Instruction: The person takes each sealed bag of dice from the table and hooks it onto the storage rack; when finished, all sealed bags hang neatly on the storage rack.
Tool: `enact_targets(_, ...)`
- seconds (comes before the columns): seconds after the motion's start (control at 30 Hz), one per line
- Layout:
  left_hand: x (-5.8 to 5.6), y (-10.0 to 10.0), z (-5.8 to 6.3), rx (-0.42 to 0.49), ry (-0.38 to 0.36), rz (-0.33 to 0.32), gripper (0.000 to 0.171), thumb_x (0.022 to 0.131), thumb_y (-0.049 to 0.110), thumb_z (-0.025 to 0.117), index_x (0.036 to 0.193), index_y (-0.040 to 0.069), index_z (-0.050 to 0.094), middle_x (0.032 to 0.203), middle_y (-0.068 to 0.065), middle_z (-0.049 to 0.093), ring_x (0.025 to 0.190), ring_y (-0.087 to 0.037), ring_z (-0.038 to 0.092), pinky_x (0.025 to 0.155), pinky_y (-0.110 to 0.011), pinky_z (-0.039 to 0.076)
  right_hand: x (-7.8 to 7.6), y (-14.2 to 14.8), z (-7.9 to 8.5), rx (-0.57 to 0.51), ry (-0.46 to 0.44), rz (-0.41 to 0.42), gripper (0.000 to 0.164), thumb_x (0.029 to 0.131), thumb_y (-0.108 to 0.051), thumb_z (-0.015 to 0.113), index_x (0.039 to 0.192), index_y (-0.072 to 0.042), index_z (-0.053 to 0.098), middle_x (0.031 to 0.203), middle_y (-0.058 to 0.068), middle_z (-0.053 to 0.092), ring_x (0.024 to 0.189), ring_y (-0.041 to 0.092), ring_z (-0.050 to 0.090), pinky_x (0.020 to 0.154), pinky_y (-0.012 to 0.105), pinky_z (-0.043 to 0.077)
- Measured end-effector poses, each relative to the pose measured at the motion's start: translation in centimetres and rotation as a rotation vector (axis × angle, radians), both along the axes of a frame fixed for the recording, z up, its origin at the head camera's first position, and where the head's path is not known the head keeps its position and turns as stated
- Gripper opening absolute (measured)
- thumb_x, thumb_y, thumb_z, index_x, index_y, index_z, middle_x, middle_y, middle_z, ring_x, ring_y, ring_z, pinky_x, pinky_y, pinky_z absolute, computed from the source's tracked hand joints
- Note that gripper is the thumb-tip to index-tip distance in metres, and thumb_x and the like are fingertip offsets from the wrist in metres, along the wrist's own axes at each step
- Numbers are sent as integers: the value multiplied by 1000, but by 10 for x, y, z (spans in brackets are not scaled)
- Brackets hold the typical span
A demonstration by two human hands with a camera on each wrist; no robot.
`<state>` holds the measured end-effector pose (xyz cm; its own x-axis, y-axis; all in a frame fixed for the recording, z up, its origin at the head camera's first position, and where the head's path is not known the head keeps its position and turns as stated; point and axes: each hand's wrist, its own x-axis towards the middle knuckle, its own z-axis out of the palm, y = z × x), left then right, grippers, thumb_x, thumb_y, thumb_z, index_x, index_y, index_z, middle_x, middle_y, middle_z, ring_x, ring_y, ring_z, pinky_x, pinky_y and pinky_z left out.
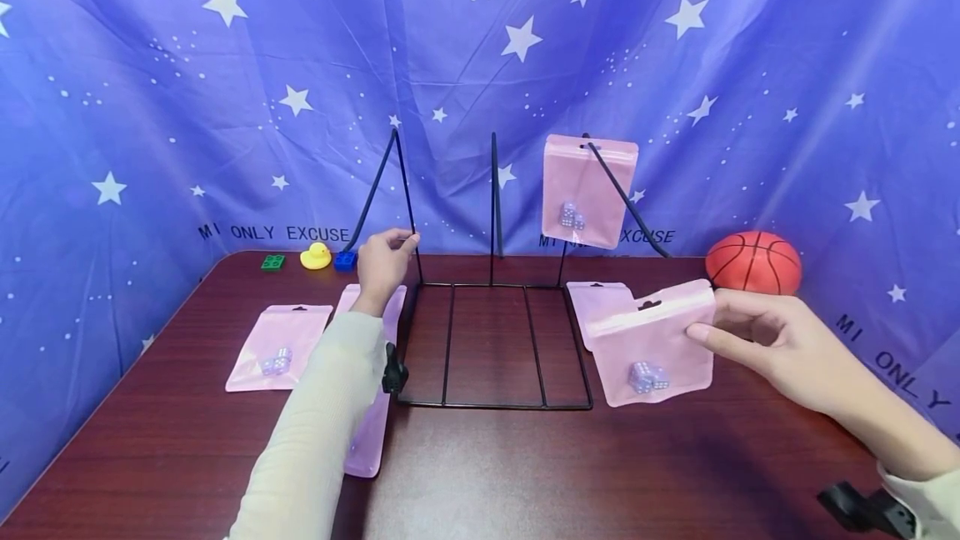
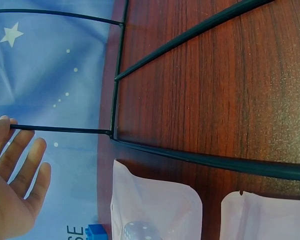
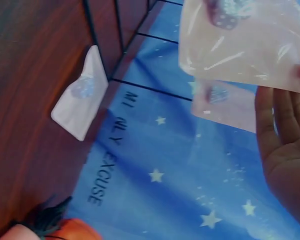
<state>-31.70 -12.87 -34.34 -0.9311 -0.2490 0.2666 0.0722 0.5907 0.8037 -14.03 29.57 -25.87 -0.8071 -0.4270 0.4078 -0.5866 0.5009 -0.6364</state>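
My left hand (image 1: 384,265) pinches the left upright of a black wire display rack (image 1: 495,405) between thumb and fingertips. The left wrist view shows the other fingers of that hand spread off the wire. To the right of the rack, my right hand (image 1: 780,352) holds a pink zip bag (image 1: 667,340) by its right edge. Several dice (image 1: 643,377) lie at its bottom, and a hang hole is near its top. Another pink bag with dice (image 1: 562,177) hangs on the rack's right hook. The middle and left hooks bear no bag.
A pink bag (image 1: 603,298) lies partly behind the held one. Left of the rack lie another bag with dice (image 1: 251,352) and one (image 1: 367,448) partly under my left forearm. Along the back stand a green brick (image 1: 273,262), rubber duck (image 1: 316,256), blue brick (image 1: 345,261) and toy basketball (image 1: 753,262).
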Motion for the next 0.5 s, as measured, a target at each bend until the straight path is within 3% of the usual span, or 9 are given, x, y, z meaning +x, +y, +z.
enact_targets(0.17, 0, 0, -1, -1, -1, 5, 31, 100, 31, 67, 120, 10, 76, 106, -12, 77, 98, -29, 72, 94, -47, 48, 13, -5, 12, -61, 74, -19, 33, 84, 20, 66, 107, -4, 74, 96, 1, 77, 82, 8, 70, 70, 17, 51)
enact_targets(0.37, -1, 0, -1, -2, 5, 6, 31, 100, 32, 67, 120, 10, 76, 106, -12, 77, 99, -29, 72, 93, -47, 48, 18, -11, 18, -213, 69, -23, 32, 83, 23, 64, 106, 3, 73, 91, 6, 76, 74, 11, 71, 67, 17, 52)
enact_targets(0.5, 0, 0, -1, -3, 5, 7, 31, 99, 32, 67, 119, 10, 76, 106, -12, 77, 99, -30, 71, 93, -48, 48, 17, -17, 21, -189, 69, -114, 26, 86, 17, 66, 105, 0, 73, 89, 2, 75, 70, 10, 68, 63, 18, 50)
